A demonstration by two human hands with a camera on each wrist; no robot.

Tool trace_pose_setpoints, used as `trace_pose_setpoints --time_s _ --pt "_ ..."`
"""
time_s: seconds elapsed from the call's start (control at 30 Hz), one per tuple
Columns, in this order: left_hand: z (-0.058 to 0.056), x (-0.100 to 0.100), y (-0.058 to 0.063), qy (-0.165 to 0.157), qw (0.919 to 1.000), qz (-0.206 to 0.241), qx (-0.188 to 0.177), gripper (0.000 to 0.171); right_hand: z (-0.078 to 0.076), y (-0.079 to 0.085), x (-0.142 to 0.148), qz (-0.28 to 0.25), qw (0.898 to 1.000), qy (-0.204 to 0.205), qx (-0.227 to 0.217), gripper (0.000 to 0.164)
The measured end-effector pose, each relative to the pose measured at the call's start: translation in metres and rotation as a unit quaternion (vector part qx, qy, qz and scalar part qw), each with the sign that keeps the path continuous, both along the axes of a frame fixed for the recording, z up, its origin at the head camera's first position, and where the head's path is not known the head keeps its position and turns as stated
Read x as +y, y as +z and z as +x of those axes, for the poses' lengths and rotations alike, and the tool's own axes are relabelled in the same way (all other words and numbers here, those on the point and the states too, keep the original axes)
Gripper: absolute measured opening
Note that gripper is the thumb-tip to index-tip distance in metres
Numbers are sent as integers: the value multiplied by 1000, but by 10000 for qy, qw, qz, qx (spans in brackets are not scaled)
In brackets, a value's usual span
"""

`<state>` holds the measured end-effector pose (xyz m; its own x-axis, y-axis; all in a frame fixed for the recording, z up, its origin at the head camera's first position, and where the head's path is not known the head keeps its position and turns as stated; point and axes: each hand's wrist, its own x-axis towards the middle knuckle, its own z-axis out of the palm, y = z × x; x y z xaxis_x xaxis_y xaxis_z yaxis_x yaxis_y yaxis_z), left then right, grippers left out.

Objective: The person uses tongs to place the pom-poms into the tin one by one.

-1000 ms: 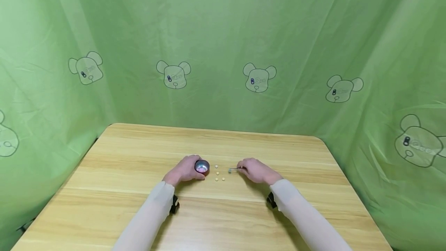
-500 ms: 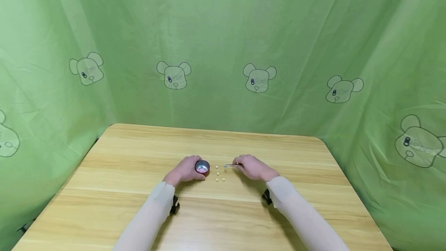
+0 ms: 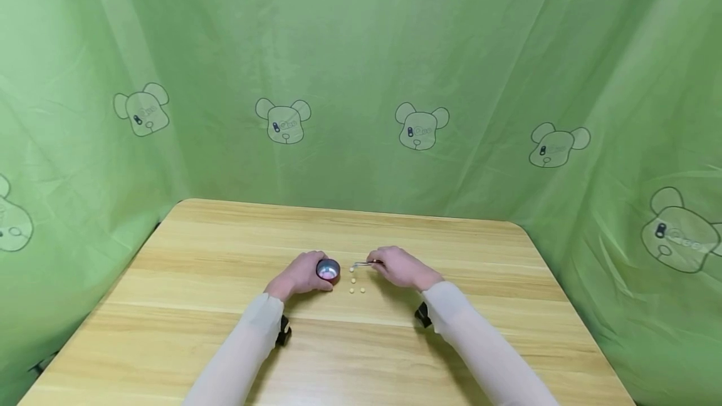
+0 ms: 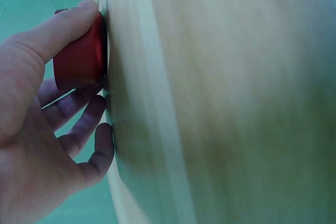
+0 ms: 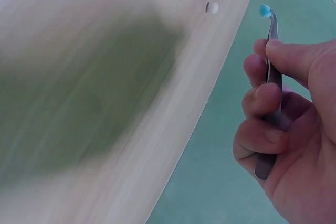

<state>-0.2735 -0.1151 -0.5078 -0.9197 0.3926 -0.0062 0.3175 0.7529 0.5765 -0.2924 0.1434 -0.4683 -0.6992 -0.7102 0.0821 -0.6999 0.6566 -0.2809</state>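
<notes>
My left hand (image 3: 300, 273) grips a small round red tin (image 4: 81, 59) from its left side, thumb and fingers around the wall. The tin stands on the table, and something pink and blue shows inside it in the head view. My right hand (image 3: 397, 266) holds a pair of metal tweezers (image 5: 274, 56) with bent tips. Pinched in the tips is a small light-blue ball (image 5: 265, 11), lifted above the table and just right of the tin. Several small cream balls (image 3: 353, 281) lie on the table between the two hands.
The pale wooden table (image 3: 361, 356) has rounded far corners. Green curtains (image 3: 350, 30) printed with bear heads hang behind it and at both sides. A black wrist camera (image 3: 284, 331) sits under the left sleeve, another (image 3: 423, 315) under the right.
My right hand has moved left, carrying the tweezers and blue ball up off the table and towards the tin. The left hand, the tin and the cream balls have stayed in place.
</notes>
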Motion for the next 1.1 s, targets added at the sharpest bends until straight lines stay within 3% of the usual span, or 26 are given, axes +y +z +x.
trace_pose_setpoints --time_s 1.1 --pt "-1 0 1 -53 9999 93 4 54 8 11 -28 17 9996 282 -32 16"
